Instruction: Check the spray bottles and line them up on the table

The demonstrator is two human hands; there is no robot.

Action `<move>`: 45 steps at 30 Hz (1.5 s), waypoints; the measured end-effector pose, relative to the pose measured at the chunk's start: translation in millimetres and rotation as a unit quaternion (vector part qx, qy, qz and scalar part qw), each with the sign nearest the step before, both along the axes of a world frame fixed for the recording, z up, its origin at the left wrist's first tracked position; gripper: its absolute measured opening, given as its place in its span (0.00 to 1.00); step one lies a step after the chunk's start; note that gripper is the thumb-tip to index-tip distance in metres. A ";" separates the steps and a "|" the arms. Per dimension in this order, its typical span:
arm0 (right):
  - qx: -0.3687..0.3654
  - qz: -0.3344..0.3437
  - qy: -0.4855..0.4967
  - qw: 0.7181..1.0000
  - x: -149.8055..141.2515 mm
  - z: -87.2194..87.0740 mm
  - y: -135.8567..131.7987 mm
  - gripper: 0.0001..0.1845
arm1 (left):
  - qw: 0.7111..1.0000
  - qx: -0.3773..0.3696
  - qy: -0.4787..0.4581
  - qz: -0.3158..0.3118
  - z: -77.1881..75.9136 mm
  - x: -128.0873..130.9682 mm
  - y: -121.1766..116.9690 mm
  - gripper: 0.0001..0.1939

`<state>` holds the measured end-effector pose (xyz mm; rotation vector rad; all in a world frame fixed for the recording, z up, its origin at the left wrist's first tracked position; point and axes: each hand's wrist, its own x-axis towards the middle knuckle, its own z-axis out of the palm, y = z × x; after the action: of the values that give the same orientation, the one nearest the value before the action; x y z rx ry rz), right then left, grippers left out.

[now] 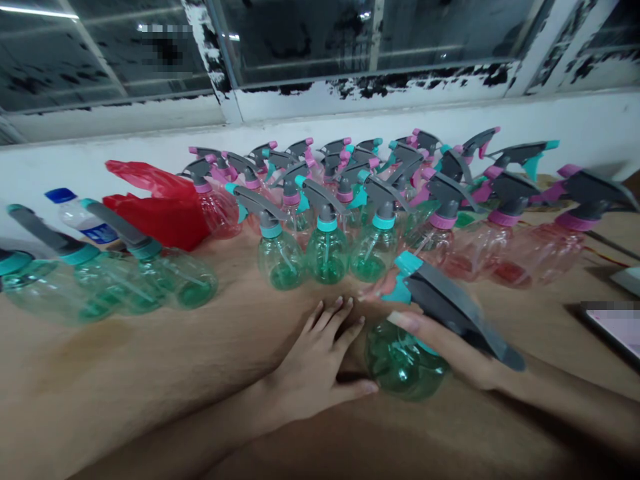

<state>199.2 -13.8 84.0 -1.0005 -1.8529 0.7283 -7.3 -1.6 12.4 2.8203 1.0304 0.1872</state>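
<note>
A green spray bottle with a grey and teal spray head is in front of me. My right hand is closed around its neck, thumb on the near side and fingertips by the teal trigger, the rest hidden behind the bottle. Just left of it, my left hand is stretched out over the tabletop with its fingers apart, the thumb tip close to the bottle; I cannot tell whether they touch. Beyond my hands, a green spray bottle stands between two more of its kind.
Several pink spray bottles crowd the back and right of the wooden table. More green ones stand at left, near a red plastic bag and a blue-capped water bottle. A phone lies at the right edge.
</note>
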 end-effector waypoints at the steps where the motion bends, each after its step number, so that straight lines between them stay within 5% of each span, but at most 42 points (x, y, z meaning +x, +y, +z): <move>1: -0.005 -0.019 -0.007 1.000 -0.2 -1.6 -0.5 0.08 | 1.000 0.001 -0.001 0.000 0.0 -0.1 0.0 0.43; 5: -0.002 -0.052 0.005 0.999 -0.2 -9.1 -0.8 0.11 | 1.000 0.005 -0.010 -0.003 -2.2 -0.9 0.0 0.42; 12: -0.046 0.034 0.046 0.997 2.4 -13.6 2.1 0.10 | 1.000 -0.009 0.009 0.007 0.9 0.6 -0.1 0.43; 30: -0.046 0.024 0.063 0.997 2.9 -28.1 5.5 0.14 | 1.000 -0.013 0.016 0.010 4.6 1.6 -0.2 0.42; 45: -0.049 0.039 0.064 0.996 1.4 -9.1 -0.9 0.15 | 1.000 -0.025 -0.009 0.015 3.5 0.4 -1.7 0.42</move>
<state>200.6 -14.7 74.9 -0.9243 -1.7683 0.9159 -6.9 -3.3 15.9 2.7553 1.0581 0.1859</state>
